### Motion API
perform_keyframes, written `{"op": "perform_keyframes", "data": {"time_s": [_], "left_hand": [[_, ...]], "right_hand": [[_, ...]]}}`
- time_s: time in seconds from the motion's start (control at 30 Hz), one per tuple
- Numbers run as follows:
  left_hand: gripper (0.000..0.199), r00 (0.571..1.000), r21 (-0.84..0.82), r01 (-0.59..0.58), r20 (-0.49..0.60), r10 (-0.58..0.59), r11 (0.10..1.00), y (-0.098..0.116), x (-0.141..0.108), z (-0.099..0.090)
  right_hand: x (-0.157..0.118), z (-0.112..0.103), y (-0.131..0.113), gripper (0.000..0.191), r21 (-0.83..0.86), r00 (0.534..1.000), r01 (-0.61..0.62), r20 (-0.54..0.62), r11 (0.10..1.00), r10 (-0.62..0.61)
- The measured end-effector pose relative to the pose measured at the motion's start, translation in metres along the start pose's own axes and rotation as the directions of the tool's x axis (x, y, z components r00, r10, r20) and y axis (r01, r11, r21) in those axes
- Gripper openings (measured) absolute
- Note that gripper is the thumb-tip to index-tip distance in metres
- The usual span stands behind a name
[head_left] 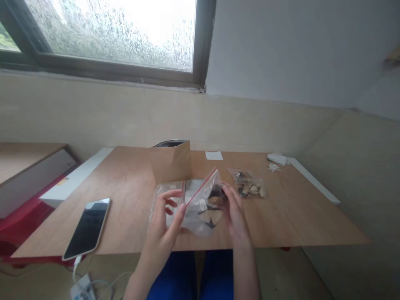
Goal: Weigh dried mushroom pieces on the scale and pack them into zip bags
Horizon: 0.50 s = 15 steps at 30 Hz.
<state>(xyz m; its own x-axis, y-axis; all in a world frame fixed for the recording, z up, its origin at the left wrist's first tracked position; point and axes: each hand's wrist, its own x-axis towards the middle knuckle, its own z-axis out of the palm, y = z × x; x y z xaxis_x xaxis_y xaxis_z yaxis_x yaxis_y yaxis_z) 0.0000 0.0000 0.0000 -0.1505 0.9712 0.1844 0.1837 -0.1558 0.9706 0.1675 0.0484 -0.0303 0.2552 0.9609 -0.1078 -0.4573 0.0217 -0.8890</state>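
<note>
vivid blue trousers (175, 275) over both legs (216, 275), slender bare forearms (246, 266) with narrow bare wrists (240, 237)

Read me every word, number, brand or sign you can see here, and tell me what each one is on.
No text can be read anywhere.
White tag in or on the held plastic bag: too small and blurred.
White slip on the table: no writing legible.
Phone: dark screen, nothing legible.
</note>
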Motion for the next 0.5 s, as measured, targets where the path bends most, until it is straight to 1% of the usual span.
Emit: {"op": "perform_keyframes", "data": {"time_s": [0.03,0.1,0.2,0.27,0.3,0.37,0.43,0.47,0.5], "left_hand": [[0.028,0.999,0.048,0.010,0.038,-0.012,0.999,-0.004,0.007,0.002],[0.026,0.988,0.087,0.029,0.150,-0.042,0.996,-0.015,0.014,0.005],[0.030,0.943,0.084,0.054,0.323,-0.079,0.995,-0.028,0.015,0.007],[0.033,0.911,0.036,0.081,0.402,-0.089,0.996,-0.033,0.014,0.009],[0.033,0.904,-0.004,0.103,0.417,-0.092,0.995,-0.034,0.014,0.010],[0.034,0.913,-0.094,0.148,0.395,-0.100,0.984,-0.037,0.015,0.014],[0.036,0.938,-0.159,0.165,0.329,-0.106,0.973,-0.039,0.016,0.019],[0.037,0.951,-0.178,0.163,0.291,-0.106,0.970,-0.040,0.016,0.021],[0.038,0.961,-0.189,0.164,0.252,-0.114,0.968,-0.041,0.017,0.023]], "right_hand": [[-0.001,0.002,0.001,0.031,-0.021,1.000,-0.009,0.006,1.000,0.009],[-0.002,0.006,0.004,0.031,-0.056,1.000,-0.023,0.018,0.998,0.024],[0.000,0.009,0.009,0.029,-0.098,0.999,-0.026,0.040,0.995,0.030],[0.003,0.008,0.015,0.029,-0.153,0.998,-0.005,0.060,0.988,0.015],[0.004,0.007,0.019,0.031,-0.196,0.998,0.011,0.066,0.981,0.001],[0.007,0.006,0.026,0.035,-0.306,0.997,0.082,0.038,0.949,-0.074],[0.008,0.005,0.031,0.039,-0.441,0.978,0.180,-0.017,0.879,-0.209],[0.008,0.005,0.033,0.038,-0.502,0.963,0.222,-0.020,0.836,-0.267],[0.007,0.006,0.033,0.035,-0.546,0.956,0.252,0.013,0.799,-0.292]]}}
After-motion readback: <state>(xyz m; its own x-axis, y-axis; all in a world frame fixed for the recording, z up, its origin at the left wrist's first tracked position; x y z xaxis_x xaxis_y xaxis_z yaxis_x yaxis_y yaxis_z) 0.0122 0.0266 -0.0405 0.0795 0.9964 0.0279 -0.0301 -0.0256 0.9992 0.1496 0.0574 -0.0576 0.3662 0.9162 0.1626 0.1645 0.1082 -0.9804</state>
